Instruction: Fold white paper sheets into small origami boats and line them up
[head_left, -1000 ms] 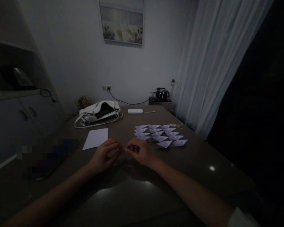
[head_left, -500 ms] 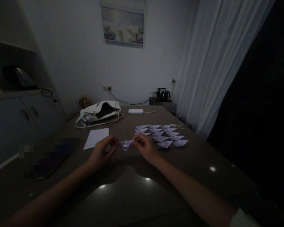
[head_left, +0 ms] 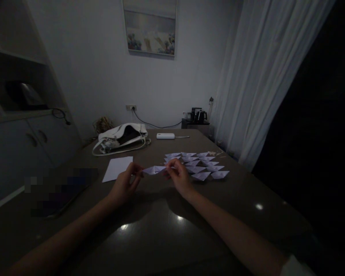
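Note:
Between my two hands a folded white paper boat [head_left: 154, 170] is held just above the table. My left hand [head_left: 126, 181] pinches its left tip, fingers closed. At the opposite tip, my right hand [head_left: 178, 177] is closed in a pinch too. Just beyond and to the right of my right hand stand several finished paper boats [head_left: 201, 176] in rows. A stack of white paper [head_left: 116, 168] lies behind my left hand, its near right corner partly hidden by the fingers.
A white handbag [head_left: 123, 138] rests on the dark table [head_left: 149, 237] at the far left. Right of it lies a white power bank [head_left: 165, 136] with a short cable. A flat, blurred-out object [head_left: 63, 195] is at the left edge. Small scraps lie beyond the boats.
My hands have moved slightly apart, drawing the paper boat's tips outward. The boat now looks longer and flatter than before.

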Action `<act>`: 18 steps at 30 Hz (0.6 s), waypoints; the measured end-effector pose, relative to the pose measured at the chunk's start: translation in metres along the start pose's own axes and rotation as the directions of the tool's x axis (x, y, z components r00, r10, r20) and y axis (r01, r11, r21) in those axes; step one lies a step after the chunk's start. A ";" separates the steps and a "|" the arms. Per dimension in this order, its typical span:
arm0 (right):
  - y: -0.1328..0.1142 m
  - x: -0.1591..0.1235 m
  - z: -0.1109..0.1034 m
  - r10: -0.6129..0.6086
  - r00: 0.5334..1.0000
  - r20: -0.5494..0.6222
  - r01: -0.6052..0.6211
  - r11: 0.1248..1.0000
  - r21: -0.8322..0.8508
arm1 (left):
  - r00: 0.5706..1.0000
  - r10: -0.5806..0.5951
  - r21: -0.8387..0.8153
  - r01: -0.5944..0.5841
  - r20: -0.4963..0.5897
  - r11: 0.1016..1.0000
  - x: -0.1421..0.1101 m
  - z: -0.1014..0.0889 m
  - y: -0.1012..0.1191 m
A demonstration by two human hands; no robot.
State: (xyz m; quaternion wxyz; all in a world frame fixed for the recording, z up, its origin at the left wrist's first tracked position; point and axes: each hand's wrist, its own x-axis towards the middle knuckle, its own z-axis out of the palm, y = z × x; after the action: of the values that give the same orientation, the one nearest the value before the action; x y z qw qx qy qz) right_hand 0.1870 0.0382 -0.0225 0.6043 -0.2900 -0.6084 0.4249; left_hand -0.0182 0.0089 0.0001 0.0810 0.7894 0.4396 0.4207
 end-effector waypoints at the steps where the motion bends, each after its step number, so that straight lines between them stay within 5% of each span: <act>1: 0.000 0.000 0.001 0.014 1.000 -0.002 -0.013 1.000 0.026 | 1.000 -0.012 -0.016 0.011 -0.005 1.000 0.000 0.001 0.000; 7: -0.002 -0.001 0.001 0.054 0.999 0.002 -0.054 0.992 0.112 | 1.000 -0.010 -0.089 0.010 -0.002 0.996 0.000 0.003 0.005; 18: -0.015 -0.014 0.003 -0.109 0.977 0.181 0.159 0.943 -0.292 | 0.967 0.215 0.195 -0.240 0.140 0.951 0.000 -0.001 0.006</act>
State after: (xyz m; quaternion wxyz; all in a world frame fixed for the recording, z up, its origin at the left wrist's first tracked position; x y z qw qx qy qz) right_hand 0.1878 0.0187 -0.0163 0.5284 -0.3020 -0.7321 0.3061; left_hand -0.0149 0.0050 0.0033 -0.0265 0.8622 0.3820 0.3316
